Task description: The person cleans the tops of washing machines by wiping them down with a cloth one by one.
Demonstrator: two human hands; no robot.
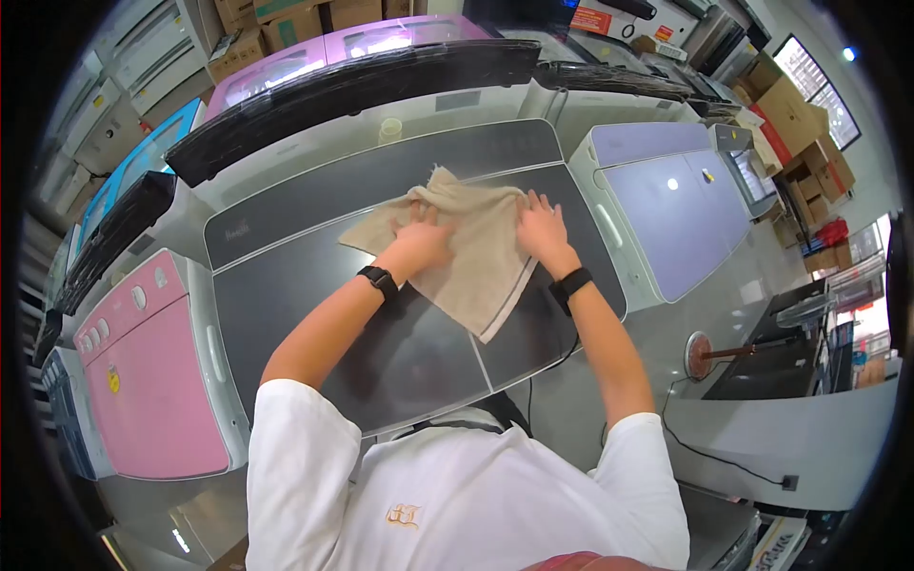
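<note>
My two hands are apart from each other, and both rest on one beige cloth (476,257), which lies on the top of a dark grey washing machine (286,285) in front of me. My left hand (424,243) is on the left part of the cloth, with the fingers spread and the palm turned down; it is not closed into a fist. My right hand (545,233) is at the right edge, its fingers also spread and pointing away from me; I cannot tell if the thumb pinches some fabric there. Between the hands the cloth is wrinkled, with a raised fold near its far side, while one corner reaches toward me and another one stretches out to the left. The cloth covers part of the pale seam that crosses the machine's top. On my left wrist there is a black watch (381,282), and on the right wrist a black band (570,285). My T-shirt (476,504) is white, with a small orange emblem on the chest. At the left side stands a pink washing machine (157,381), and at the right side a lavender washing machine (681,214). Behind the grey machine, near its back edge, is a small pale yellowish round object (390,130). Farther back, cardboard boxes (290,33) are stacked at the upper left.
</note>
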